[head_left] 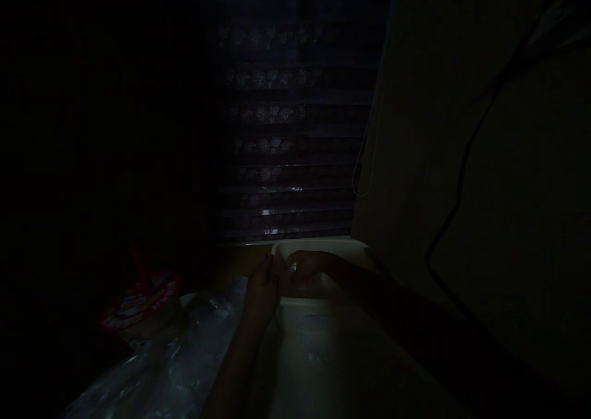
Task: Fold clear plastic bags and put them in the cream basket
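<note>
The view is very dark. A white plastic bin (318, 244) stands in front of me, below the window. My left hand (262, 288) is at its left rim, with the fingers closed around the edge as far as the dimness shows. Reaching over from the right, my right hand (310, 265) is inside the bin's mouth with its fingers bent and closed. A small pale glint shows at its fingertips; what they hold cannot be made out. The contents of the bin are too dark to tell.
Crumpled clear plastic (184, 370) lies at lower left, beside a round tub (143, 305) with a red-rimmed, patterned lid and something red sticking up. Behind the bin hangs a striped blind (286, 130) with a loop cord (354, 182). A dark cable (462, 179) runs down the right wall.
</note>
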